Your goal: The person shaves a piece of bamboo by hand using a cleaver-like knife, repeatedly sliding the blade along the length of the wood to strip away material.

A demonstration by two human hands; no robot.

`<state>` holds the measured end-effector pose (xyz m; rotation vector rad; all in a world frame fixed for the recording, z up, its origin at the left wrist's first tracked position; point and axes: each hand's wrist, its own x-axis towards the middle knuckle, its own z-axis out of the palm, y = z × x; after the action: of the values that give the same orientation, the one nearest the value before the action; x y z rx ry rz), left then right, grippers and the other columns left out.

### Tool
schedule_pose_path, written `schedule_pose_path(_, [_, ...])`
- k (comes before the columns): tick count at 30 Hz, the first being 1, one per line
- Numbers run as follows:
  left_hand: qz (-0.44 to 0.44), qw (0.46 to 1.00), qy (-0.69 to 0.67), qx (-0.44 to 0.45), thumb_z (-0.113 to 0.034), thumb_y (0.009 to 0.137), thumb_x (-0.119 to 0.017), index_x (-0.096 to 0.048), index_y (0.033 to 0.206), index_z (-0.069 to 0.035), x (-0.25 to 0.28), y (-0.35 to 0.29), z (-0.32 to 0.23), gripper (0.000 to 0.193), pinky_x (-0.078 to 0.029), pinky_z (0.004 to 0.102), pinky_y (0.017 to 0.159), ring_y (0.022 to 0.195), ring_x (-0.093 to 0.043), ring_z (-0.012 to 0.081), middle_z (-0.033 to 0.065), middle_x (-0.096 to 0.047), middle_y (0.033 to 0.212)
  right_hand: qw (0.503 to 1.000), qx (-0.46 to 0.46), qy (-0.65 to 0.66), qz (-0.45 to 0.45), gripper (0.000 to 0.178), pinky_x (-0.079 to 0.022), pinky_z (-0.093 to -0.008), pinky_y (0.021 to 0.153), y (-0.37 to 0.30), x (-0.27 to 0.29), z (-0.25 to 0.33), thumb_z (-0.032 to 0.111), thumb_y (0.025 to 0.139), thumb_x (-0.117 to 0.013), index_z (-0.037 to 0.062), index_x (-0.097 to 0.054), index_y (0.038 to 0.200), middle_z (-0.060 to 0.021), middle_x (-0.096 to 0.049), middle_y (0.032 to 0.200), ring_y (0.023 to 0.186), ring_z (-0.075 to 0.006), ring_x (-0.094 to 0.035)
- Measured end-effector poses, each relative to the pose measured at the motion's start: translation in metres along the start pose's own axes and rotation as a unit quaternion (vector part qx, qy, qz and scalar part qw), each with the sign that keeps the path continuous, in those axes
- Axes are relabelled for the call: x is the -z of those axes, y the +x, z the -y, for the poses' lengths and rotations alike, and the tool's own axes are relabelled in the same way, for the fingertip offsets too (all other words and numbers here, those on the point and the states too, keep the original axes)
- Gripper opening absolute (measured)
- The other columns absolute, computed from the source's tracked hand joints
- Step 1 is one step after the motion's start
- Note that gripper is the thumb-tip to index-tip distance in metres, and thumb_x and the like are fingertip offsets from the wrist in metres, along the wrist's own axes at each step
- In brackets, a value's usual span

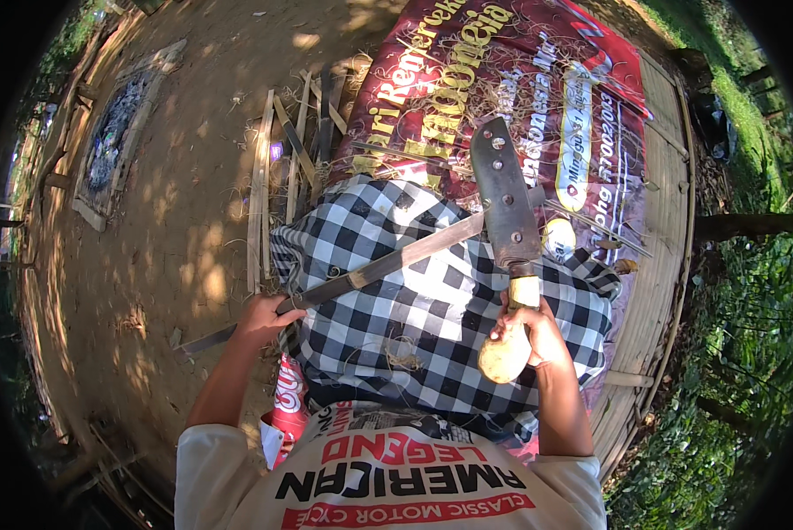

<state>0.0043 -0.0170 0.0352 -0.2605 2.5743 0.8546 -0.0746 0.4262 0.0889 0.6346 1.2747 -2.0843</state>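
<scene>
My left hand [268, 320] is closed around a long bamboo strip [396, 259], dark near my hand and paler toward its far end. The strip slants across my lap, and its tail sticks out past my hand to the lower left. In my right hand [538, 334] is a machete [505, 199] with a wide dark blade with several holes and a bulbous pale handle. The blade points away from me, and the strip's far end meets or passes behind it. A black-and-white checked cloth [361, 353] covers my legs beneath both.
A maroon printed banner [467, 115], strewn with curly shavings, lies ahead on a bamboo-slat platform [666, 177]. Several split bamboo pieces [262, 177] lie to its left. On the dirt ground [193, 132] farther left is a framed ash bed [118, 132]. Greenery borders the right.
</scene>
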Motion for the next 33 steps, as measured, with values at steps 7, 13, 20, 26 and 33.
schedule_pose_path(7, [0.013,0.999,0.005,-0.029,-0.049,0.078,-0.070,-0.069,0.085,-0.004,0.002,0.005,-0.006,0.046,-0.045,0.0384,0.054,0.056,-0.059,0.0323,0.0156,-0.058,0.059,0.997,0.045,0.055,0.011,0.035,-0.051,-0.0378,0.058,0.006,0.011,0.015,0.001,0.065,-0.055,-0.0027,-0.050,0.099,-0.0089,-0.051,0.062,0.049,-0.0201,-0.053])
schedule_pose_path(13, [0.019,1.000,0.013,0.013,-0.048,0.078,-0.070,-0.071,0.090,-0.009,0.005,0.003,-0.001,0.041,-0.047,0.0377,0.057,0.061,-0.063,0.0298,0.0149,-0.063,0.066,1.000,-0.008,0.020,0.011,0.034,-0.053,-0.0371,0.057,0.000,0.011,-0.010,-0.001,0.066,-0.057,-0.0039,-0.051,0.100,-0.0113,-0.056,0.065,0.055,-0.0231,-0.060])
schedule_pose_path(20, [0.022,1.000,0.009,0.007,-0.048,0.077,-0.071,-0.071,0.088,-0.009,0.000,0.003,-0.005,0.040,-0.047,0.0368,0.058,0.060,-0.062,0.0300,0.0138,-0.064,0.066,0.995,0.026,0.093,0.017,0.034,-0.052,-0.0380,0.058,0.000,0.002,-0.007,0.001,0.066,-0.054,-0.0008,-0.050,0.099,-0.0097,-0.053,0.064,0.050,-0.0211,-0.054])
schedule_pose_path(26, [0.034,0.999,0.011,0.030,-0.046,0.076,-0.072,-0.071,0.087,-0.009,0.005,0.001,-0.010,0.039,-0.048,0.0372,0.059,0.061,-0.063,0.0292,0.0138,-0.064,0.066,0.997,0.004,0.030,0.065,0.031,-0.053,-0.0363,0.057,-0.010,0.005,0.000,0.000,0.066,-0.057,-0.0020,-0.051,0.097,-0.0096,-0.055,0.065,0.053,-0.0205,-0.058])
schedule_pose_path(33, [0.017,1.000,-0.007,0.006,-0.046,0.077,-0.072,-0.071,0.087,-0.009,0.000,0.001,-0.007,0.038,-0.048,0.0379,0.059,0.061,-0.062,0.0314,0.0135,-0.063,0.065,0.999,0.022,-0.018,-0.024,0.033,-0.053,-0.0369,0.060,-0.004,-0.004,-0.008,0.000,0.068,-0.057,-0.0023,-0.049,0.100,-0.0105,-0.055,0.066,0.053,-0.0206,-0.057])
